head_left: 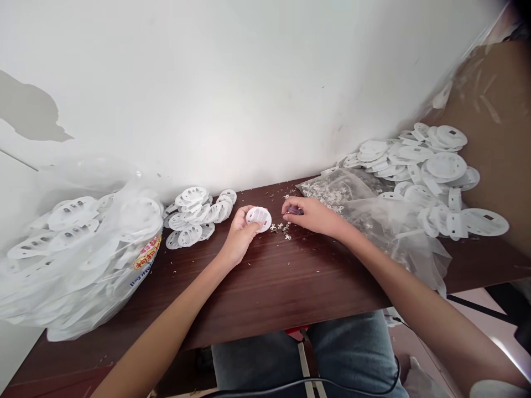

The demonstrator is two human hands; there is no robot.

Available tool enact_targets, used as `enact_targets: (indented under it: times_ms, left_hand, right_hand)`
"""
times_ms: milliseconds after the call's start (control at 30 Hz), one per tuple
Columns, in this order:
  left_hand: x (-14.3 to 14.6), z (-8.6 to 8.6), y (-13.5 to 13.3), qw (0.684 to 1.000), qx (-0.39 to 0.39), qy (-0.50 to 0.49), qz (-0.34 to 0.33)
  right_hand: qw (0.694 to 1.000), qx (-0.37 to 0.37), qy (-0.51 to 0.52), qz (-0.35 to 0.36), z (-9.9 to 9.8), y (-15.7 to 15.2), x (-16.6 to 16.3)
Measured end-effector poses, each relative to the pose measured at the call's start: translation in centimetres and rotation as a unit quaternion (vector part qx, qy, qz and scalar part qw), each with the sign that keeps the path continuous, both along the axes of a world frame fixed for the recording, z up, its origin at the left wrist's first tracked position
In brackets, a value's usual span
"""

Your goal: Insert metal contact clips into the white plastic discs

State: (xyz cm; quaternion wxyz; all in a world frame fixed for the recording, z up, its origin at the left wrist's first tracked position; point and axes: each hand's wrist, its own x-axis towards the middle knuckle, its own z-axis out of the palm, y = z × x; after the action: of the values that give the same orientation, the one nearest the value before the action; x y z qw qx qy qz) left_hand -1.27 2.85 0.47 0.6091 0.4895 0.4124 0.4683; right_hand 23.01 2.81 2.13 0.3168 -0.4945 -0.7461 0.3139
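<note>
Over the middle of the dark table, my left hand (pixel 241 234) grips a round white plastic disc (pixel 259 218) by its edge, thumb on the face. Slots and a small reddish-brown patch show on the disc. Just right of it, my right hand (pixel 305 214) is closed round a small dark purple tool (pixel 295 210), whose kind I cannot make out. Beneath and between the hands lie several small metal clips (pixel 281 226). Left of my left hand rests a pile of similar discs (pixel 193 213).
A clear plastic bag full of white discs (pixel 83 249) stands at the left. To the right lies an open plastic bag (pixel 332 190) with many metal clips. Behind it, white discs (pixel 446 166) are heaped against a cardboard sheet (pixel 493 110). A white wall (pixel 249 99) closes off the back.
</note>
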Motion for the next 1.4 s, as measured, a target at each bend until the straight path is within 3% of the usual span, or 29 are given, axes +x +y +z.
enact_targets:
  times_ms: [167, 267, 667, 967, 1400]
  left_hand:
    - [0.6, -0.2, -0.7, 0.998, -0.031, -0.048, 0.015]
    - [1.0, -0.4, -1.3, 0.998, -0.035, -0.054, 0.027]
    - [1.3, -0.4, -2.1, 1.000, -0.019, -0.020, -0.008]
    - [1.1, -1.1, -2.5, 0.996, 0.062, 0.053, -0.038]
    - [1.4, -0.4, -3.2, 0.983, 0.129, 0.118, -0.048]
  right_hand:
    - [0.970, -0.086, 0.224, -0.051, 0.0, -0.5, -1.7]
    - [0.943, -0.150, 0.295, -0.040, 0.0, -0.9, -2.7]
    - [0.929, -0.162, 0.328, -0.048, 0.3, -1.8, -3.7]
    - [0.874, -0.238, 0.419, -0.055, -0.3, -2.7, -5.1]
    - [0.863, -0.244, 0.439, -0.042, -0.4, -3.0, -5.1]
